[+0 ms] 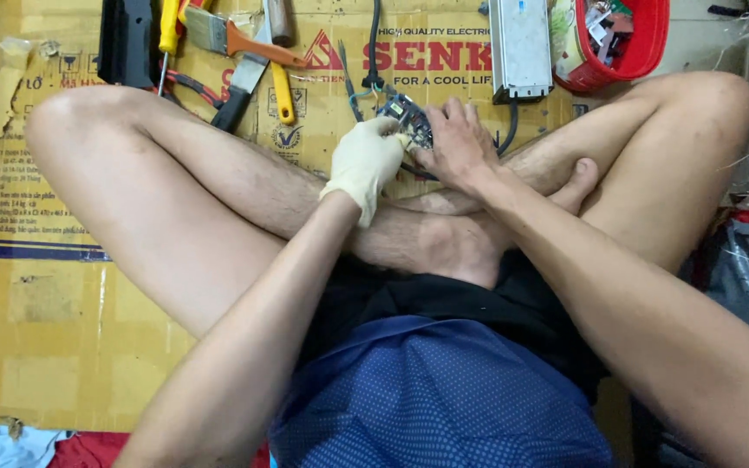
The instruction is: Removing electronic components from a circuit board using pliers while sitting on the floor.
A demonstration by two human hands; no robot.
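I sit cross-legged on flattened cardboard (36, 286). My left hand (366, 160), in a pale rubber glove, grips the near left side of a small dark circuit board (406, 113) with wires on it. My bare right hand (452, 143) lies over the board's right side, fingers curled onto it. Both hands hold the board just above my crossed shins. Most of the board is hidden under the fingers. Thin black wires (373, 52) run from it toward the far side.
Far left lie a paintbrush (218, 35), yellow-handled tools (281, 91), a scraper (244, 82) and a black part (127, 39). A grey metal power-supply box (520, 43) and a red basket (626, 39) of small parts stand far right. Dark bags (747, 269) are at the right.
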